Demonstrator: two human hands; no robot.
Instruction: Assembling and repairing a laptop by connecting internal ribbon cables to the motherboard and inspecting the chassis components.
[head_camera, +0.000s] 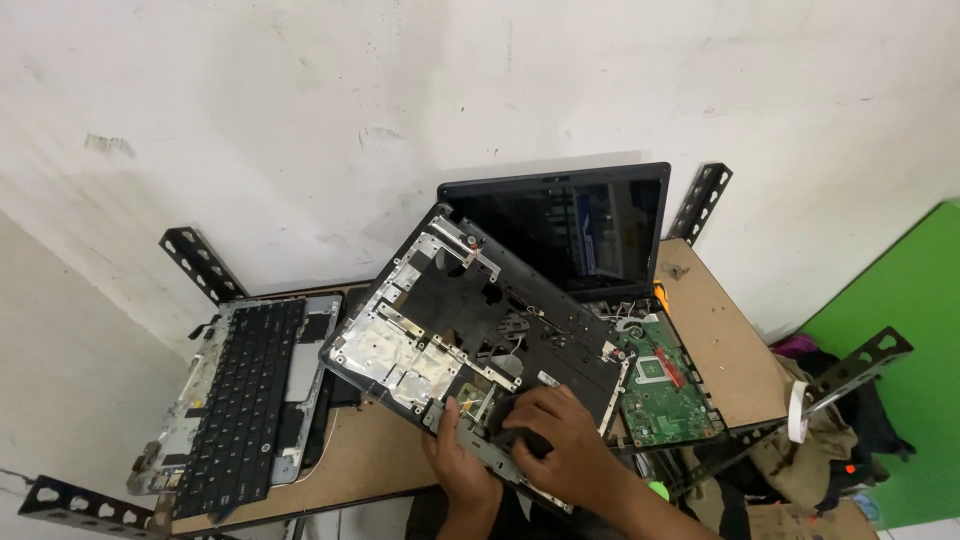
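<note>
In the middle of the frame a laptop cover (470, 325), a broad black plastic shell with silver foil patches and many cut-outs on its inner face, is tilted up off the surface (370, 450), its near edge low and its far edge raised toward the wall. The left hand (458, 462) grips that near edge at lower centre, thumb lying on the inner face and fingers curled under, closed on the cover. The right hand (555, 440) sits just beside it, fingers bent down over a dark part at the cover's near edge; it looks closed on the cover there, though what lies under the palm is hidden.

The cover looks light and thin, stiff along its framed edges but likely to flex or crack across the cut-out middle. The foil and small clips seem fragile, and the plastic is probably smooth enough to slip. The thicker outer rim, where both hands are, seems the safest place to hold; the ribs in the centre look weaker.

Below and right of the cover lies a green circuit board (665, 385), partly covered by it. A dark screen (570, 225) leans against the wall at upper centre. At the left of the surface rests a separate keyboard (245, 395) in its grey frame.
</note>
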